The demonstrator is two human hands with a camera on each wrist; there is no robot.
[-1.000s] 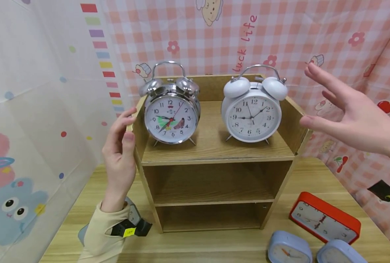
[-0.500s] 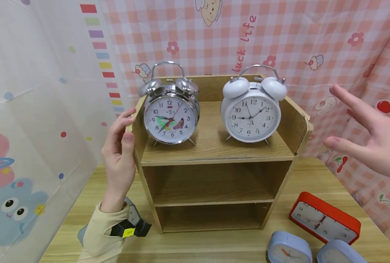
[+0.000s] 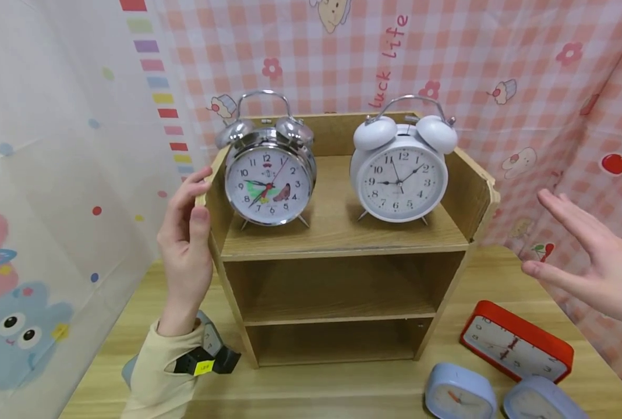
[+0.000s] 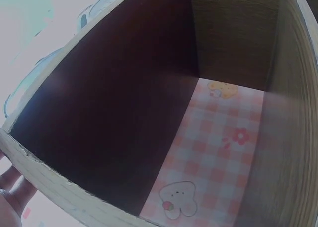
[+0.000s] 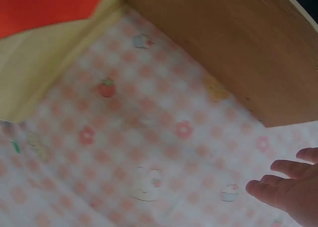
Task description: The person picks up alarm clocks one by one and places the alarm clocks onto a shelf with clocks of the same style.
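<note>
A small wooden shelf [image 3: 342, 254] stands on the table, with twin-bell alarm clocks on its top level. The silver clock [image 3: 270, 185] stands at the left, the white clock [image 3: 401, 183] at the right. My left hand [image 3: 186, 250] rests against the outside of the shelf's left panel, fingertips and thumb right at its front edge. In the left wrist view, some of its fingers [image 4: 15, 187] show beside the panel edge. My right hand [image 3: 599, 262] is in the air right of the shelf, fingers extended and holding nothing; the right wrist view shows its fingertips [image 5: 288, 180] apart from the wood.
A red rectangular clock [image 3: 518, 340] lies on the table [image 3: 300, 396] at the right, with blue clocks [image 3: 460, 391] in front of it. Another grey-blue clock [image 3: 211, 337] is partly hidden behind my left wrist. Patterned cloth [image 3: 332, 64] hangs behind and around the shelf.
My right hand has moved away from the shelf's right panel, rightward and then down. My left hand stays at the left panel, and the clocks keep their places. The head view has shifted slightly.
</note>
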